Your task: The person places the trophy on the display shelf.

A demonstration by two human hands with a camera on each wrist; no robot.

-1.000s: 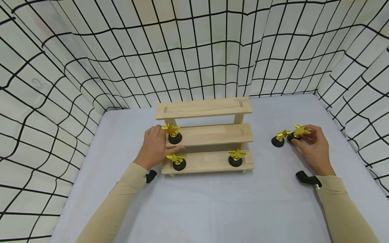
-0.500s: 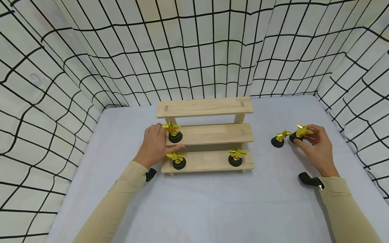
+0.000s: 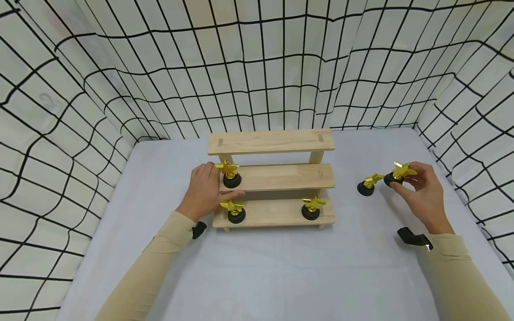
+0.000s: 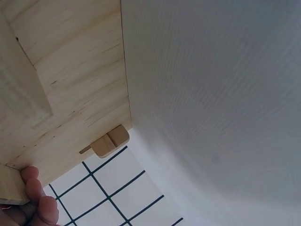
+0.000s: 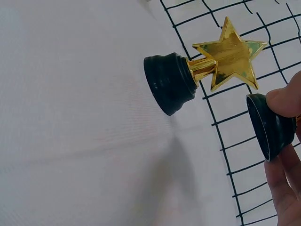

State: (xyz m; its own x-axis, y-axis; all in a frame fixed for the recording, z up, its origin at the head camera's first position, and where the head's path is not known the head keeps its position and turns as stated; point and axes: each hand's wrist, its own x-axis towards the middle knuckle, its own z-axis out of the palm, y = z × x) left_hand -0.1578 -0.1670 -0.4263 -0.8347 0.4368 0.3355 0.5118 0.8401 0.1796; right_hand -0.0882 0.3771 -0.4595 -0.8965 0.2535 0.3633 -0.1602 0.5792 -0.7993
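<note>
A three-step wooden stand (image 3: 281,177) sits on the table. At its left end my left hand (image 3: 202,191) grips the middle step, and the fingertips (image 4: 47,209) curl round the board's edge in the left wrist view. Just beside that hand, a gold star trophy (image 3: 231,180) with a black base stands on the middle step. My right hand (image 3: 423,196) pinches another star trophy (image 5: 273,127) by its black base, thumb on one side and fingers on the other. This base hangs above the cloth. To its left, a similar trophy (image 3: 366,188) stands upright on the table.
The bottom step bears one star trophy (image 3: 236,215) at the left and another trophy (image 3: 311,211) at the right. A white cloth (image 3: 273,272) covers the table. Black netting (image 3: 277,71) over pale walls encloses the back and sides.
My right hand has moved slightly right, lifting its trophy off the table and away from the neighbouring one. The left hand keeps its grip on the stand.
</note>
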